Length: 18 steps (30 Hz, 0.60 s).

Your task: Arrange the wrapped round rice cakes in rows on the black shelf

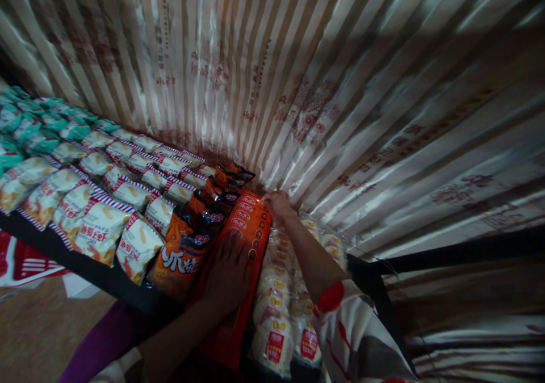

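A long orange strip of packaging (260, 241), printed with repeated oval labels and round dark spots, lies on the display between two rows of packets. My left hand (227, 272) rests flat on it with the fingers stretched out. At the strip's far end, my right hand (277, 204) has its fingers curled together by the corner. What lies between those fingers is too dark and small to make out. Orange-and-black snack bags (179, 258) stand in a row just left of the strip. Clear-wrapped pale round cakes (272, 320) line its right side, beneath my right forearm.
White snack bags with striped edges (102, 224) fill several rows to the left, with green bags (40, 142) beyond. A pleated, shiny printed sheet (238, 59) hangs behind. Dark edging (85, 269) runs along the display's front, and a dark bar (447, 249) is at right.
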Tool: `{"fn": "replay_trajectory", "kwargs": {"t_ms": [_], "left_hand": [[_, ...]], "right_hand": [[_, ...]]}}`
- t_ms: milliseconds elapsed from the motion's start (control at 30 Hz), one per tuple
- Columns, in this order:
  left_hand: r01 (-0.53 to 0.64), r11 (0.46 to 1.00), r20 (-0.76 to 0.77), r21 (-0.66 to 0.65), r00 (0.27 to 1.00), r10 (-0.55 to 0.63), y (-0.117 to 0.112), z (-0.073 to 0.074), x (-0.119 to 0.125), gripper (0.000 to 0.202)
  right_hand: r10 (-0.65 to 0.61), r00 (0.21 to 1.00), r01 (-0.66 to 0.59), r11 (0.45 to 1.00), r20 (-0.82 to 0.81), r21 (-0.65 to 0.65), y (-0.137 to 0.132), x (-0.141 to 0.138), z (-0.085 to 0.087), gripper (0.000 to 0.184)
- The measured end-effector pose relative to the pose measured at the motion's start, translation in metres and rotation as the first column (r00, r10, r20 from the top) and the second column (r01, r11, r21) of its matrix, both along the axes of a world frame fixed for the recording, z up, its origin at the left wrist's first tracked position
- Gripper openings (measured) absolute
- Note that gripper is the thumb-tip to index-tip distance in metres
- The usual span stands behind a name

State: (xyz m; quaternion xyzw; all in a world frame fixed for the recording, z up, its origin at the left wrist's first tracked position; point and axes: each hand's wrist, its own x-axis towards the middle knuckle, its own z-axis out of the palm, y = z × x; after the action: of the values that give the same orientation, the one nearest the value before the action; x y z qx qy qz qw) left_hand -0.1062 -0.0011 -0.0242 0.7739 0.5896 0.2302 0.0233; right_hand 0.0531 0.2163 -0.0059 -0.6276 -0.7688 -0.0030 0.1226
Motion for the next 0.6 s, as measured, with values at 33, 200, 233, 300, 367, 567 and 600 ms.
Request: {"fn": "replay_trajectory", "kwargs": {"t_ms": [33,200,233,300,367,567,600], "left_hand": [[0.001,1.0,-0.002,0.003,1.0,-0.001,0.0,0.0002,0.0001,0.046],[0.001,1.0,-0.015,0.004,1.0,-0.001,0.0006,0.0023,0.0006,0.045],[0.002,1.0,-0.014,0.004,1.0,-0.002,0.0007,0.0024,0.0008,0.045],[0.001,1.0,-0.008,0.011,1.0,-0.001,0.0007,0.002,0.0011,0.045],[-0.004,1.0,-0.002,0.023,1.0,0.004,0.0004,0.0011,0.0013,0.044],[-0.007,1.0,-0.008,0.013,1.0,0.007,-0.0006,0.0019,0.0005,0.044],[-0.006,1.0,-0.01,0.008,1.0,0.006,-0.0007,0.0025,0.0004,0.044]], "right_hand": [[0.006,1.0,-0.006,1.0,0.005,-0.015,-0.0003,-0.0002,0.0,0.023],[0.01,1.0,-0.01,0.999,0.003,-0.048,-0.0012,-0.0018,0.0004,0.022],[0.008,1.0,-0.008,0.999,-0.003,-0.051,-0.0008,-0.0022,0.0006,0.022],[0.014,1.0,-0.014,0.998,-0.007,-0.054,0.0003,-0.0031,0.0011,0.022],[0.018,1.0,-0.018,0.998,-0.001,-0.053,0.0015,-0.0041,0.0018,0.021],[-0.025,0.999,0.026,0.999,0.036,-0.035,-0.0011,-0.0074,0.0017,0.022],[-0.032,0.999,0.033,0.999,0.038,-0.03,-0.0024,-0.0076,0.0012,0.021]]}}
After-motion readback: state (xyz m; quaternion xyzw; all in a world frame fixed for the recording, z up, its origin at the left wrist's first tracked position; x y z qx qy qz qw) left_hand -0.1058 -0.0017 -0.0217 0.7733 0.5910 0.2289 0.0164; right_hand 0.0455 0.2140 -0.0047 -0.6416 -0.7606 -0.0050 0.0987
